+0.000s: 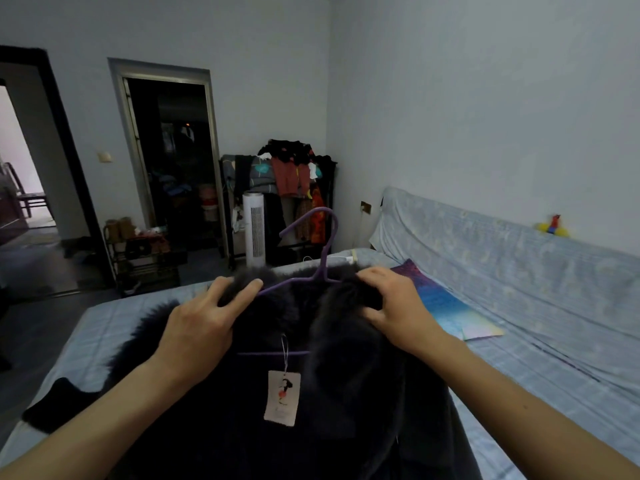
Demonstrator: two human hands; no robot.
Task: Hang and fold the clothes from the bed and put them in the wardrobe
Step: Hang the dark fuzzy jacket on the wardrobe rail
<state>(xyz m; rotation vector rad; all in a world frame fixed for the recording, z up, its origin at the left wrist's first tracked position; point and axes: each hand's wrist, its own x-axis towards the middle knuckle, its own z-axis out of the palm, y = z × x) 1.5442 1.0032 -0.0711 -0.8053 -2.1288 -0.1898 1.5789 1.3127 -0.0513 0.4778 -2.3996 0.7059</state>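
While both hands hold its furry collar, the coat lies flat on the bed, dark and fuzzy, with a paper tag dangling on a string just below the grip. The left hand pinches the fur on one side, fingers bent over it. The right hand digs curled fingers into the other side. Between them a purple hanger sits inside the shoulders, its hook rising beyond the fingertips, pointing away from the person. The coat's length runs from the grip back toward the person. A sleeve spreads outward of the left wrist, near the bed's edge. Outward of the right hand lies a colourful card on open bedding.
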